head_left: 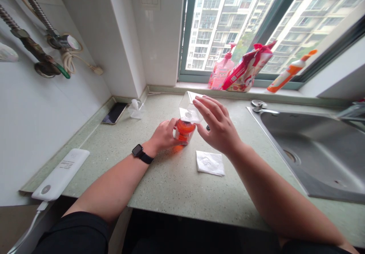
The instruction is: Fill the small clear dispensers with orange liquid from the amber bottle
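My left hand (163,135) is wrapped round the side of a clear bottle of orange-red liquid (186,131), which stands on the counter. Right above the bottle is a clear, box-shaped plastic container (188,111); whether it rests on the bottle's top I cannot tell. Fingers of my right hand (219,124) lie along the container's right side, with the thumb lower down near the bottle, gripping it. A folded white tissue (210,163) lies in front of the bottle. Behind my right thumb a small black object (208,127) shows, mostly hidden.
At the back left are a phone (114,113) and a small clear plastic piece (136,109). A white power bank (61,174) with a cable lies at the left edge. The steel sink (319,143) is on the right. A pump bottle (221,71), red bag (248,69) and orange-white bottle (289,73) line the sill.
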A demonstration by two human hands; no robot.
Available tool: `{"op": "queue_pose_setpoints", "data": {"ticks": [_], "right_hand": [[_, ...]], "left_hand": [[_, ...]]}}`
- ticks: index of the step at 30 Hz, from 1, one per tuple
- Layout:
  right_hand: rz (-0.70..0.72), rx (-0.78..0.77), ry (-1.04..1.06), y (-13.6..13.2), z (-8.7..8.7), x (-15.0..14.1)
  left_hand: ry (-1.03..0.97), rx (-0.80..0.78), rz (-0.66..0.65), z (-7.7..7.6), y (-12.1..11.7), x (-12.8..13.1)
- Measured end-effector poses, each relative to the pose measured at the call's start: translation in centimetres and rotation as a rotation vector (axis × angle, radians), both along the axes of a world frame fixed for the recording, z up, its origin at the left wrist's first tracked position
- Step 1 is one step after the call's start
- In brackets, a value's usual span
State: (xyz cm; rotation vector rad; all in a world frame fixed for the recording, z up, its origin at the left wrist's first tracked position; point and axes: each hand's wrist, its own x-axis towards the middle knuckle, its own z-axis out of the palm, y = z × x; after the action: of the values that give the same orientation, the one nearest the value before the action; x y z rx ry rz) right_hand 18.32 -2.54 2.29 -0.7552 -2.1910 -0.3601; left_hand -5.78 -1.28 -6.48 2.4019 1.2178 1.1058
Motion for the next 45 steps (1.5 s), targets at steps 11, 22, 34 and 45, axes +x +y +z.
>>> {"op": "queue_pose_setpoints", "data": {"ticks": [11, 22, 34, 45], "right_hand": [[0.018, 0.023, -0.007, 0.08, 0.10, -0.08], [0.014, 0.007, -0.007, 0.12, 0.09, 0.02], [0.010, 0.007, 0.011, 0.11, -0.03, 0.18], [-0.019, -0.001, 0.086, 0.17, -0.88, 0.41]], "left_hand": [[0.014, 0.011, 0.005, -0.14, 0.09, 0.04], [-0.003, 0.000, -0.010, -0.19, 0.05, -0.03], [-0.012, -0.020, -0.024, 0.17, -0.16, 0.03], [-0.015, -0.032, -0.024, 0.18, -0.17, 0.07]]}}
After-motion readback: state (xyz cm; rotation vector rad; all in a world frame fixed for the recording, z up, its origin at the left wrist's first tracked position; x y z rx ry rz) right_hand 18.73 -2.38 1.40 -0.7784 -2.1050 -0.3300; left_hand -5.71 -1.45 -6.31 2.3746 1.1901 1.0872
